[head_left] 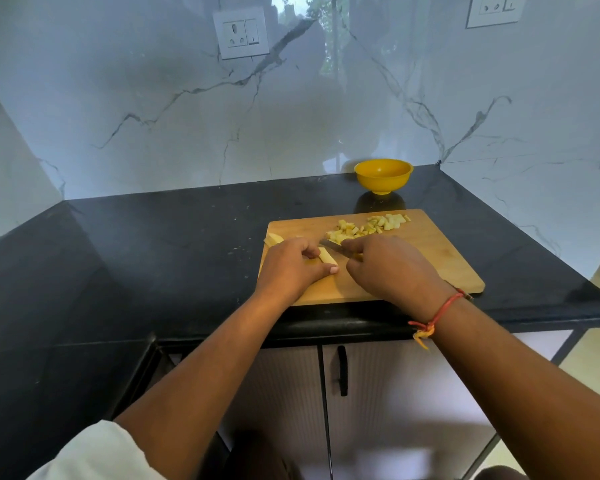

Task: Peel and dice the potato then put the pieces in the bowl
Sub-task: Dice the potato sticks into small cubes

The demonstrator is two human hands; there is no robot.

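Nearest to us, below the counter edge, is a cabinet door with a black handle (pixel 342 370), and a red thread (pixel 437 317) is tied around our right wrist. On the near left part of the wooden cutting board (pixel 430 258), our left hand (pixel 288 268) pins a pale peeled potato strip (pixel 327 255) between curled fingers and thumb. The strip's right end sticks out from under the fingers. Just right of it, our right hand (pixel 385 265) is closed around the handle of a knife (pixel 333 246). Its blade points left and slightly far, and its tip is close to the strip's far end. Another potato piece (pixel 273 239) lies at the board's left edge, just beyond our left hand. Farther back on the board, a heap of diced pieces (pixel 368 226) runs toward the far right corner. Beyond the board, the yellow bowl (pixel 383 174) stands upright on the black countertop (pixel 153 244), apart from the board. What we can see of its inside is plain yellow. Behind it rises the marble wall with a socket (pixel 241 32).
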